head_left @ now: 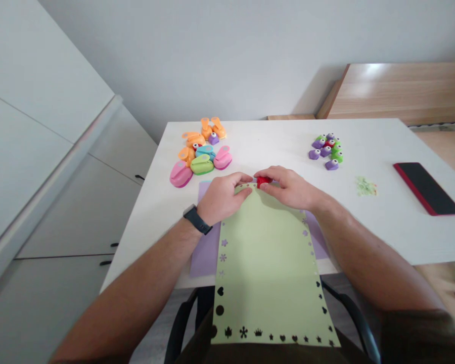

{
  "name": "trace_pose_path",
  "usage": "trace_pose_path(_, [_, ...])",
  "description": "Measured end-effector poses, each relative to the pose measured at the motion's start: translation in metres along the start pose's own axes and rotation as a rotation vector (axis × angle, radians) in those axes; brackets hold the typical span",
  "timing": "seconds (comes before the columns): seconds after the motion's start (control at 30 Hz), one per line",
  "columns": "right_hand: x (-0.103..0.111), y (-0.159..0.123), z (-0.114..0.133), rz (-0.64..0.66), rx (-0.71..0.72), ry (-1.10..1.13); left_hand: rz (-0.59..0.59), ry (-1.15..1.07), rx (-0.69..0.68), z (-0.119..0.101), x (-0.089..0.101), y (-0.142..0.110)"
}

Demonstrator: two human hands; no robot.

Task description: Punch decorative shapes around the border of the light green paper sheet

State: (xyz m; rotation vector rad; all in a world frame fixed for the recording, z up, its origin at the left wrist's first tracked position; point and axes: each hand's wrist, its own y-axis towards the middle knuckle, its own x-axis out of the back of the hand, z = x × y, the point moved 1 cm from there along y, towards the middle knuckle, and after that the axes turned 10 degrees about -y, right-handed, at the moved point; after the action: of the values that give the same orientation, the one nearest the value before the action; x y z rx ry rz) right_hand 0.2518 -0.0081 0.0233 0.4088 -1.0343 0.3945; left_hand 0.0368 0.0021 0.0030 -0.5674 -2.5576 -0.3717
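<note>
One red craft punch [264, 181] sits at the far edge of a pale green paper sheet [267, 268], clamped in the right grip [288, 188], while the left grip [223, 198] presses the sheet just beside it. Lilac paper [205, 253] lies underneath on the white desk [382, 237], with coloured punches [205, 151] far left and smaller ones [328, 151] far right.

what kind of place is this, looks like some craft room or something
Probably a home craft desk: bright paper punches sit on a white table, a red punch is at a green paper sheet with punched shapes, and white cupboards stand alongside.
</note>
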Motion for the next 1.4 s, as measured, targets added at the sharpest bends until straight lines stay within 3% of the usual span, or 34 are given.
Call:
trace_pose_path(0.93, [-0.002, 0.001, -0.005, -0.013, -0.027, 0.028, 0.001, 0.007, 0.011, 0.0, 0.001, -0.002])
trace_pose_path(1.4, [0.0, 0.001, -0.012, -0.045, -0.109, 0.077, 0.001, 0.041, 0.043, -0.001, 0.004, -0.002])
